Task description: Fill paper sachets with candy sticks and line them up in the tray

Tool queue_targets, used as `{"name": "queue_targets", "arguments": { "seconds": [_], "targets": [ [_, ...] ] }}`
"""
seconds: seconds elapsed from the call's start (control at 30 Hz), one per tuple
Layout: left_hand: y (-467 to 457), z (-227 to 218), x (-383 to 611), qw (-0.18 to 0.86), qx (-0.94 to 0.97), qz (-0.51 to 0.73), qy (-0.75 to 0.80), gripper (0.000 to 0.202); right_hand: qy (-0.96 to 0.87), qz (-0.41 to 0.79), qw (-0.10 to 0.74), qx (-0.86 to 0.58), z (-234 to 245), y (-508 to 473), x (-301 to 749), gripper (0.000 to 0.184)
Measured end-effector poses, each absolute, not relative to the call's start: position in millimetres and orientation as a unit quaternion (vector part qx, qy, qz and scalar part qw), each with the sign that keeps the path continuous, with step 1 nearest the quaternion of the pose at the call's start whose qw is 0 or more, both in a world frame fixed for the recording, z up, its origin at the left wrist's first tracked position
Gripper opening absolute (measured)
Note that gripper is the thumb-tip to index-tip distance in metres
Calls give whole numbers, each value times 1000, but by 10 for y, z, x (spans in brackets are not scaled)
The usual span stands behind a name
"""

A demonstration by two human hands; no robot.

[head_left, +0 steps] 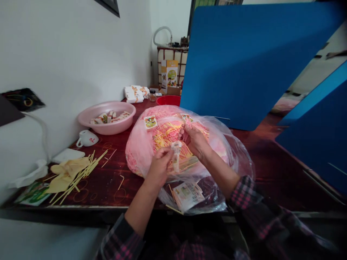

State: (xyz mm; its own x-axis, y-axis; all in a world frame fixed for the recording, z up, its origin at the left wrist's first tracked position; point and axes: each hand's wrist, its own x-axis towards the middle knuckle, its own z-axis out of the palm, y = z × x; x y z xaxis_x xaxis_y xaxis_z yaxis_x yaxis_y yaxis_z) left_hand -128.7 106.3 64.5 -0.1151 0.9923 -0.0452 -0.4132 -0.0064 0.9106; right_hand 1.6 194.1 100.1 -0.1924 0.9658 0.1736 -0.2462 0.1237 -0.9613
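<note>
My left hand (159,165) pinches a small white printed carton (176,157), held upright with its upper end toward my right hand. In my right hand (197,140), fingers close around a few thin pink sticks (187,127). Both hands are over a large clear plastic bag (234,144) filled with pink and yellow sticks (168,130). On the bag's far left part rests a small printed packet (150,123), and another printed packet (187,117) lies just beyond my right fingers. More flat printed packets (188,196) lie at the bag's near edge.
A pink basin (105,124) holding several small cartons stands left, near a tipped white mug (87,138). Pale yellow sticks (81,173) and rubber bands lie front left. A red basin (168,100) is behind the bag. Large blue panels (244,65) stand on the right.
</note>
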Motion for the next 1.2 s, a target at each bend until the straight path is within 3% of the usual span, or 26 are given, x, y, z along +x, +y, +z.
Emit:
{"name": "queue_targets", "arguments": {
  "seconds": [0.23, 0.43, 0.53, 0.63, 0.83, 0.97, 1.03, 1.2],
  "targets": [
    [1099, 577, -1009, 539, 393, 615, 421, 29, -405, 652, 565, -303, 859, 1617, -84, 47],
    [1035, 622, -1078, 549, 415, 588, 424, 27, -461, 626, 537, -327, 789, 1566, 36, 43],
    [1014, 669, -1189, 512, 398, 631, 425, 28, -509, 579, 536, -344, 795, 1495, 171, 44],
    [994, 784, -1258, 468, 414, 680, 384, 26, -573, 573, 487, -324, 785, 1337, 297, 45],
    [923, 877, -1169, 516, 563, 537, 359, 17, -624, 595, 410, -299, 715, 1057, 425, 46],
    [870, 740, -1105, 501, 552, 541, 389, 19, -667, 564, 353, -335, 701, 1024, 581, 50],
    [818, 658, -1075, 494, 519, 567, 406, 19, -654, 559, 366, -354, 694, 1001, 703, 49],
    [668, 456, -964, 460, 497, 589, 441, 15, -525, 560, 515, -380, 674, 822, 1014, 41]
  ]
}}
